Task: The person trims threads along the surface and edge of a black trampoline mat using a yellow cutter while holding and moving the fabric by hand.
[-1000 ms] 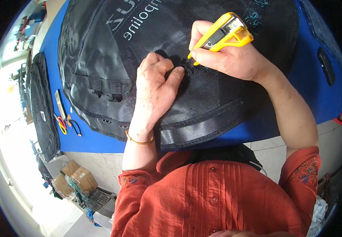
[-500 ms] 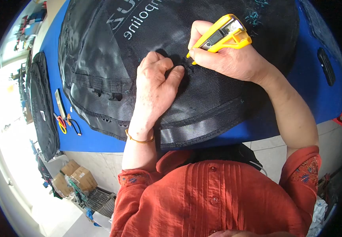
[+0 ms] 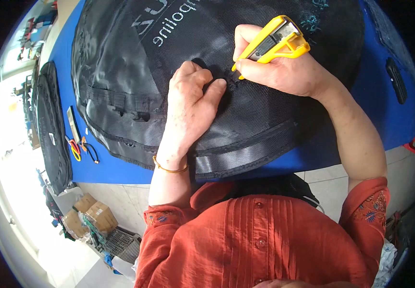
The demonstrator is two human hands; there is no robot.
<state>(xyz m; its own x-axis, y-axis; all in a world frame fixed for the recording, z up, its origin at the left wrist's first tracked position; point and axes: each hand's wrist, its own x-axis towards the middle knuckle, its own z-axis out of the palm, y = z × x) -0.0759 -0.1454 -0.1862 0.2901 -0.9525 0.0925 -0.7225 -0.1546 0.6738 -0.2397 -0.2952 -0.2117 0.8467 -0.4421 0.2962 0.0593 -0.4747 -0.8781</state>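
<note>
Black mesh fabric (image 3: 260,113) with pale lettering lies spread over the blue table. My left hand (image 3: 193,93) rests on it, fingers curled and thumb drawn in, gripping a bit of the mesh. Just to its right, my right hand (image 3: 284,72) is closed around yellow-handled thread snips (image 3: 270,41). Their tips point down at the mesh, close to my left thumb, where the cloth looks rough and dark. The exact contact at the tips is too small to make out.
Scissors with red and yellow handles (image 3: 75,150) lie at the left on the blue tabletop (image 3: 121,176), beside a long black folded piece (image 3: 54,129). A small black object (image 3: 395,80) sits at the right. Cardboard boxes (image 3: 99,216) stand on the floor at lower left.
My right hand and the snips have shifted slightly to the right. The left hand and the mesh have moved a little right as well. Both grips look the same.
</note>
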